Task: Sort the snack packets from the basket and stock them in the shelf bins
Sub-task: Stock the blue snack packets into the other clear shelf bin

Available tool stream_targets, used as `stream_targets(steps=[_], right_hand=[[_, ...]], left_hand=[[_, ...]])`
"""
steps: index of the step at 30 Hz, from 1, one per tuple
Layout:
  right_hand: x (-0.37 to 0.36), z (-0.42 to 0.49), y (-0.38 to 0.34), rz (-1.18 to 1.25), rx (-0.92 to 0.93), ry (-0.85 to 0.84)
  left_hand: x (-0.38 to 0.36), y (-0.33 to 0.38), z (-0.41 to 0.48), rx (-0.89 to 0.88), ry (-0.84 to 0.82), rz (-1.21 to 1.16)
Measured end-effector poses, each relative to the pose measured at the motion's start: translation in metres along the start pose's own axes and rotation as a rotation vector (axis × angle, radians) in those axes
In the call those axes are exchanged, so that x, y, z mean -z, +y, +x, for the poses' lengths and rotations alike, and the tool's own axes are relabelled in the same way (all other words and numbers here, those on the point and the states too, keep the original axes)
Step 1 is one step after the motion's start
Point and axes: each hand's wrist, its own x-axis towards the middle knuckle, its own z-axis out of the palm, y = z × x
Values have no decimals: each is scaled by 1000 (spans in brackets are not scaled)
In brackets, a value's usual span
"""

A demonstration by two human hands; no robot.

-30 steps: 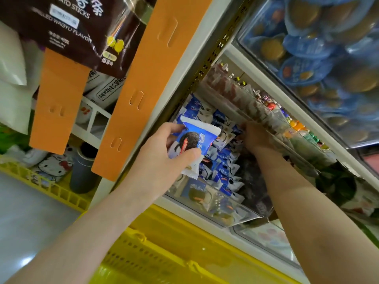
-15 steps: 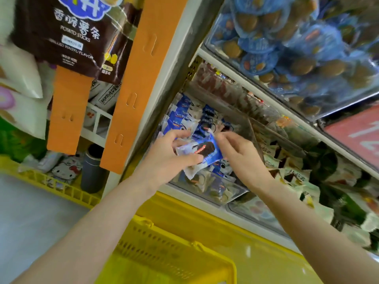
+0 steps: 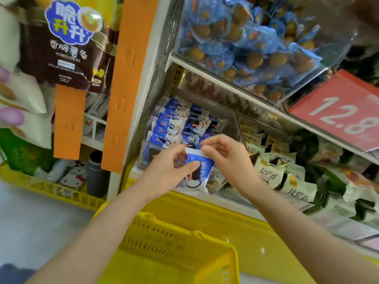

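While the yellow basket [image 3: 170, 240] sits nearest, below both forearms, its contents don't show from this angle (so no count of what's left to sort). Just above it, both hands are now on one blue snack packet [image 3: 202, 173]. The left hand [image 3: 164, 171] pinches it with the thumb on its face and the fingers curled round its left side. The right hand [image 3: 227, 158] pinches the crimped top edge between thumb and forefinger.

That's the change. A second ago the left hand held the packet alone while the right reached deep into the clear bin [image 3: 236, 128], apparently shifting stock. Half a second ago it had come back to the packet.

The packet hangs at the bin's front edge, in front of the rows of matching blue packets [image 3: 170, 126], not yet set among them. My read: room has been made and the packet is being squared up to go in (two-handed, probably upright like the rows). The bin matches, so the sort for this item looks done; the stocking isn't.

The next bin to the right holds pale green packets [image 3: 272, 175]. Farther up are round blue-wrapped snacks [image 3: 246, 48] in an upper bin and a red price sign [image 3: 344, 113].
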Motion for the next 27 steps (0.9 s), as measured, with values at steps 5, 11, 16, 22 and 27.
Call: stream_targets(steps=[5, 11, 16, 22, 27], right_hand=[[-6, -13, 3, 108, -111, -105], [4, -19, 0, 103, -4, -175], [15, -29, 7, 205, -17, -237], [34, -4, 28, -345, -48, 21], [35, 57, 39, -657, -119, 153]], left_hand=[[0, 6, -7, 111, 157, -258], [-2, 13, -17, 194, 119, -546], [0, 18, -19, 188, 52, -442], [8, 18, 11, -164, 175, 263], [23, -8, 37, -329, 238, 805]])
